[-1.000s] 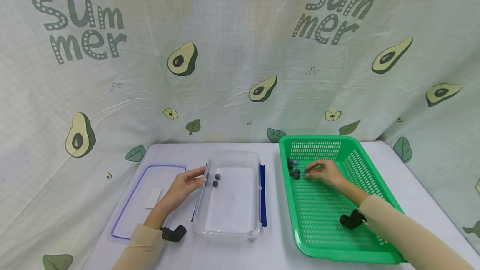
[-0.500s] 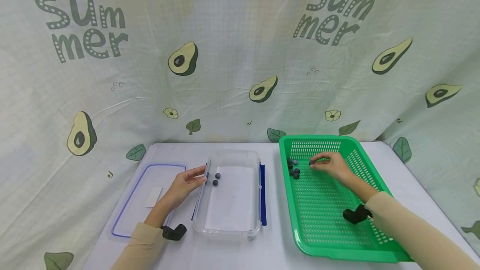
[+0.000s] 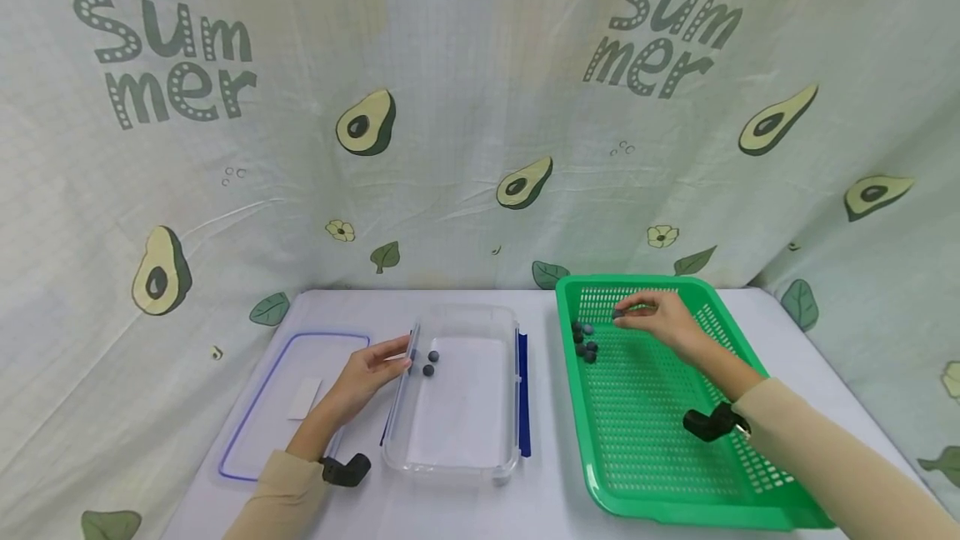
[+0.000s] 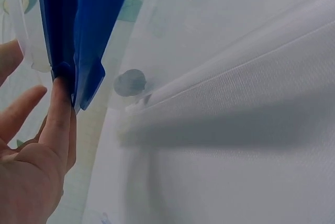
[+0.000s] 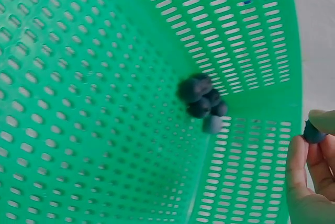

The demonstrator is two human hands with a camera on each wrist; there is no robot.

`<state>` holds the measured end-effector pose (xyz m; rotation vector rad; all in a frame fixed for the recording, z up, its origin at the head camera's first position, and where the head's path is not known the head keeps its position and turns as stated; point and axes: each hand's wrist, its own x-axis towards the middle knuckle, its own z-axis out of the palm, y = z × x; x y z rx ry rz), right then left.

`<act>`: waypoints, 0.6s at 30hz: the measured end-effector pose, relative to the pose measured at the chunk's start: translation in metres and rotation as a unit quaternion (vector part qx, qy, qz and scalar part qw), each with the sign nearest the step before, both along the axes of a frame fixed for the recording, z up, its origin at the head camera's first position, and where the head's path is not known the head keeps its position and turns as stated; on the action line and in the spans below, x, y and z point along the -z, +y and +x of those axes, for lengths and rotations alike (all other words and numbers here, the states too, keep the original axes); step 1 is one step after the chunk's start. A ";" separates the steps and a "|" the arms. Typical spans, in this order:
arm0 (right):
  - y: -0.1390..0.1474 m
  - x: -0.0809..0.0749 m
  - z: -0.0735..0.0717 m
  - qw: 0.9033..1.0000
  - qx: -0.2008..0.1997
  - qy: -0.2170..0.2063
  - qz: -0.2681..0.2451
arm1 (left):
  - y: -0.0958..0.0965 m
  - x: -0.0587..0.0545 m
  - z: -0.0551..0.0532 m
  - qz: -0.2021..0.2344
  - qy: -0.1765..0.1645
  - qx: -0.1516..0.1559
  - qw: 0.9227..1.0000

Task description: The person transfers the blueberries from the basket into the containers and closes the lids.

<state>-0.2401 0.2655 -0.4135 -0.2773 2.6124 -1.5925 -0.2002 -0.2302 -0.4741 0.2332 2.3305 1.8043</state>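
In the head view my right hand (image 3: 663,323) pinches a blueberry (image 3: 617,314) between thumb and fingertips, above the far part of the green basket (image 3: 592,473). The right wrist view shows the pinched blueberry (image 5: 314,132) out by the basket's rim. Several blueberries (image 5: 201,98) cluster in a basket corner. My left hand (image 3: 367,372) is at the left side of the clear plastic container (image 3: 450,468), fingers fairly straight. In the left wrist view its fingertips touch the blue latch flap (image 4: 89,35). Two blueberries (image 3: 431,363) lie inside the container near its left wall.
A clear lid with a blue seal (image 3: 258,407) lies left of the container, partly behind the left forearm, with a white label (image 3: 305,398) on it. Another blue latch flap (image 3: 523,394) sticks out on the container's right. A printed curtain (image 3: 450,107) hangs behind the table.
My right hand has lifted the blueberry from beside the basket's cluster, up and toward the far side. My left hand stays at the container's side.
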 end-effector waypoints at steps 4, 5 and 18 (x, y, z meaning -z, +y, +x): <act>-0.003 -0.009 -0.002 1.000 -0.005 0.003 -0.011 | -0.001 0.001 0.001 0.006 -0.001 0.000 1.000; -0.004 -0.011 -0.002 1.000 -0.004 0.000 -0.014 | -0.001 0.000 0.002 0.007 -0.002 0.000 1.000; -0.021 -0.040 -0.010 1.000 -0.020 -0.017 -0.010 | -0.001 -0.002 0.002 0.000 0.000 -0.001 1.000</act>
